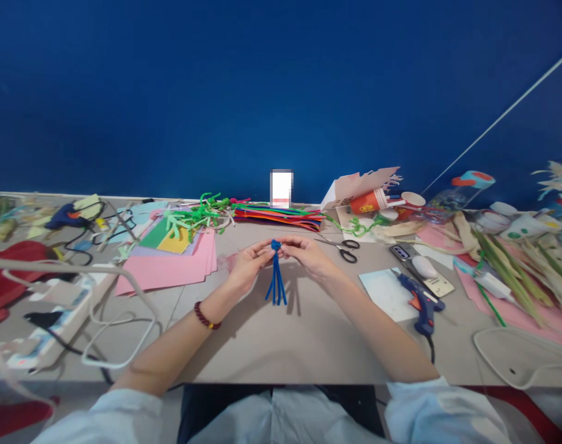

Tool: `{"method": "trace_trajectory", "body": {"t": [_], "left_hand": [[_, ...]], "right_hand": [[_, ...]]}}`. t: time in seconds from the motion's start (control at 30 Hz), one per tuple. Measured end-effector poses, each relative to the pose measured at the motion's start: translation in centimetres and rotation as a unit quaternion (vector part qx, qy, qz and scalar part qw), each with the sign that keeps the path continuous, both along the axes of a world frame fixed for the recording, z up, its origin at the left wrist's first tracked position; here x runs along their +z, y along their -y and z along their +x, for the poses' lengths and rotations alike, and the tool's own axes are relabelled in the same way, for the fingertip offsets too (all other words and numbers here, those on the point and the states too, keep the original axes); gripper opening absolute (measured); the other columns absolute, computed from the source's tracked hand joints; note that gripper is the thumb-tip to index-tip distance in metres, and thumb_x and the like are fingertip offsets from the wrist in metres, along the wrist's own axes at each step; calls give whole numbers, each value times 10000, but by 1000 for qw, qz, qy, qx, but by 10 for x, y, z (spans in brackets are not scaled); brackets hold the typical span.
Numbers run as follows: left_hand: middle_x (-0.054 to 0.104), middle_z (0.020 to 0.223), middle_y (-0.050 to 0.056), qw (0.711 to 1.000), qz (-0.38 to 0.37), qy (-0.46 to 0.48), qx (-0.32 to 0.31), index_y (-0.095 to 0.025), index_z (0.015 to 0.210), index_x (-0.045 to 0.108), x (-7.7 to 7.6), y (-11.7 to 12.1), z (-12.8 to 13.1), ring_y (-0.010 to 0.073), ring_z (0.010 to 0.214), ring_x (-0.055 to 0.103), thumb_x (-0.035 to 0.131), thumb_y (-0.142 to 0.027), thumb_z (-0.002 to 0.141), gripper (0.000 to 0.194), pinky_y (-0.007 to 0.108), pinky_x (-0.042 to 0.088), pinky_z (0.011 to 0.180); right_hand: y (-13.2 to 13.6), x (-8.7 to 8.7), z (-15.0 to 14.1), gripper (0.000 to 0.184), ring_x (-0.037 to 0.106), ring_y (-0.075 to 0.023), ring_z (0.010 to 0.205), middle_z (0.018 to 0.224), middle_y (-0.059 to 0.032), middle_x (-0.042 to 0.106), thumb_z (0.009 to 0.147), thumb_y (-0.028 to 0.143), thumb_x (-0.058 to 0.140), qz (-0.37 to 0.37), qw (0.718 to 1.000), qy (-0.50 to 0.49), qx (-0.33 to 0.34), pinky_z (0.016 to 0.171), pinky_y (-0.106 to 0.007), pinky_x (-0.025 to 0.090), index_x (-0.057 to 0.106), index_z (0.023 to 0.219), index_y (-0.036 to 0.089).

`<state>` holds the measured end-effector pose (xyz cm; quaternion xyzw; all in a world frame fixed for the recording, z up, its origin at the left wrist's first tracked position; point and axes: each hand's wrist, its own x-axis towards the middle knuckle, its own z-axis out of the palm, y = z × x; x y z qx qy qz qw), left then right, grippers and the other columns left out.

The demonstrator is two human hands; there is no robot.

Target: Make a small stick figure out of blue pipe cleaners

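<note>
A small bunch of blue pipe cleaners hangs in front of me, gathered into a knot at its top, with several loose ends fanning downward. My left hand pinches that knot from the left. From the other side, the fingertips of my right hand close on the same knot, so both hands hold it just above the table. Beyond my hands lies a thick bundle of multicoloured pipe cleaners. Scissors with black handles rest to the right of my right hand.
Pink paper sheets and green pipe cleaner pieces lie left. A power strip with looping cables sits nearer. At right are a blue glue gun, a phone, paper cups and dry husks. A blue wall stands behind.
</note>
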<state>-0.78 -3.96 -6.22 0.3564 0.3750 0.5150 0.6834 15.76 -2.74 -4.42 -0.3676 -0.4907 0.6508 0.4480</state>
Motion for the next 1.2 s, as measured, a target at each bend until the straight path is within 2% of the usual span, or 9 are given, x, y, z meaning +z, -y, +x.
{"method": "trace_trajectory", "body": {"t": [0.17,0.3,0.4,0.57,0.77,0.97,1.2], "left_hand": [[736,820,55,1000,24,3,18,-157,986,667,-6,0,2,156,724,687,814,-237,586,433,270,526,723],[725,810,36,998,53,-16,17,-169,1031,644,-2,1,2,147,728,679,797,-260,617,451,267,520,732],[714,785,17,997,75,-32,13,-186,1099,612,0,2,1,137,721,668,775,-261,650,484,262,518,729],[715,864,49,992,105,-59,32,-169,1019,633,-2,2,1,147,778,661,758,-265,670,383,278,520,767],[709,895,48,989,124,-65,37,-178,999,629,1,3,4,153,809,655,776,-261,642,395,305,527,798],[687,761,12,991,114,-57,49,-178,941,628,-2,2,2,121,680,637,755,-298,677,317,275,519,729],[668,769,5,993,117,-19,16,-197,928,588,-1,1,-1,126,669,635,768,-327,662,347,292,520,714]], "right_hand": [[5,5,-5,287,602,-120,697,712,11,629,669,249,697,17,999,11,-31,717,-292,453,668,947,182],[7,7,-7,364,595,-114,653,683,45,568,645,234,705,38,998,0,-57,662,-279,457,589,989,204],[7,8,-7,331,584,-112,654,693,37,559,662,242,687,57,997,14,-50,674,-287,468,587,974,204],[8,8,-8,285,574,-118,663,690,33,540,671,242,671,86,994,38,-48,712,-308,483,591,942,205],[8,5,-9,300,576,-121,659,690,35,547,687,241,652,120,989,52,-66,692,-304,478,550,967,214],[8,6,-9,318,569,-114,659,719,29,557,653,220,677,92,994,38,-53,679,-289,462,560,948,202],[7,13,-2,347,549,-105,635,699,38,579,629,224,715,22,999,-7,-27,697,-294,457,585,950,201]]}}
